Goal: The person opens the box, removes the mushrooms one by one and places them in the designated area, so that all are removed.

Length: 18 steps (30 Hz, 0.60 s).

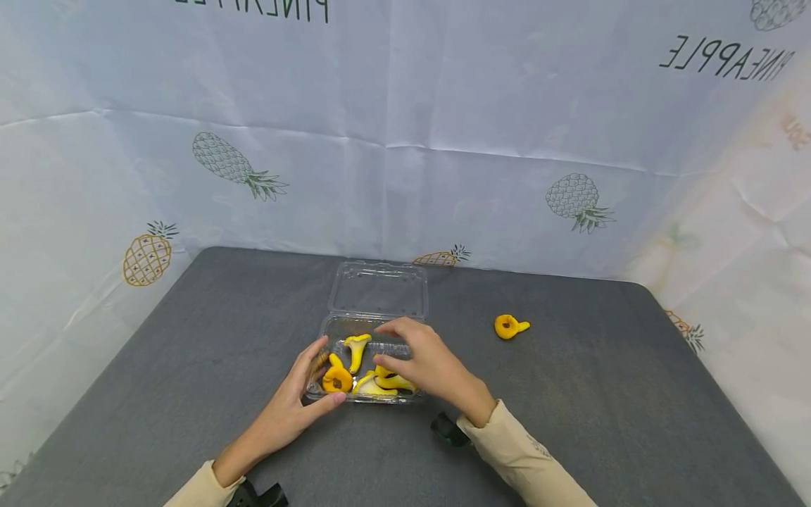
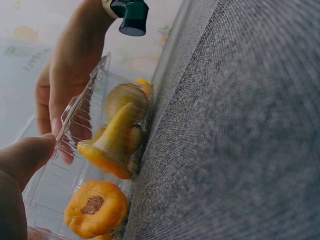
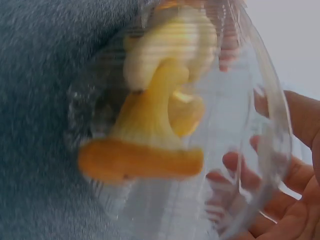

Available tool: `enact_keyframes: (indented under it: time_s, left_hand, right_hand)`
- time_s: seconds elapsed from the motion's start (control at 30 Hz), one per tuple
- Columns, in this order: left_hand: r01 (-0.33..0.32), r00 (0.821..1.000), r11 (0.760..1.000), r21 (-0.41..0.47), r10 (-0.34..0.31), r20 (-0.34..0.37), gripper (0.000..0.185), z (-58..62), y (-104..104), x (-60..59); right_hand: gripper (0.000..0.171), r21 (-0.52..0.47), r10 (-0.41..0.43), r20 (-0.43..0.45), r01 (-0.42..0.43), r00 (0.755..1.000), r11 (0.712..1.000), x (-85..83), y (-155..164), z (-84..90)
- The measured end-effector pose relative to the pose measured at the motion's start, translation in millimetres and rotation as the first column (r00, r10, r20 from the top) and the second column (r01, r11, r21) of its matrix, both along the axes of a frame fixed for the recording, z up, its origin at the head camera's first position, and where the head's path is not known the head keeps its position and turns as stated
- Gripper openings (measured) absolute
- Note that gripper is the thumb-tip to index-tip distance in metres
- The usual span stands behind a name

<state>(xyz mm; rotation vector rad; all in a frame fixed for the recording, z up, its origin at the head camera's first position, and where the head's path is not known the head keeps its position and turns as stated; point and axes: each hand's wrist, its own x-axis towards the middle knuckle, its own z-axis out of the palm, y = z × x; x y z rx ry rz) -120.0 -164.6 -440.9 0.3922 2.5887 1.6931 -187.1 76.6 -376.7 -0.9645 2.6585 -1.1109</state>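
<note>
A clear plastic clamshell container (image 1: 370, 400) stands on the table with its lid (image 1: 379, 289) folded back. Inside lie several yellow chanterelle mushrooms; one (image 1: 357, 350) is near the middle, another (image 1: 336, 380) at the left, and others overlap at the front right. My left hand (image 1: 288, 405) holds the container's left end, thumb at the front rim and fingers along the side. Over the right part hovers my right hand (image 1: 431, 359), thumb and fingers apart, nothing seen between them. Seen through the plastic in the right wrist view, a mushroom (image 3: 145, 145) stands close to the wall.
One more chanterelle mushroom (image 1: 509, 327) lies alone on the grey table (image 1: 570, 394), right of the container. A pale cloth printed with pineapples (image 1: 469, 127) hangs behind the table's far edge. Dark cameras are strapped at both wrists.
</note>
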Motion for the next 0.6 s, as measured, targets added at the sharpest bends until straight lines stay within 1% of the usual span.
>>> enact_keyframes:
  time_s: [0.17,0.4,0.6]
  left_hand:
    - [0.002,1.0,1.0,0.007,-0.002,-0.001,0.086,-0.8,-1,-0.2]
    - [0.008,1.0,1.0,0.008,-0.008,0.006,0.086,-1.8,-1,-0.6]
    - [0.012,1.0,1.0,0.008,-0.012,0.016,0.086,-1.4,-2,-0.4]
  right_hand:
    - [0.045,0.014,-0.019,0.01,0.019,1.0,1.0,1.7,-7,-2.3]
    - [0.045,0.05,-0.036,-0.001,0.036,0.999,0.998,0.9,-16,-5.7]
    - [0.047,0.093,-0.032,0.044,0.028,0.999,0.995,-1.6,-22,-7.1]
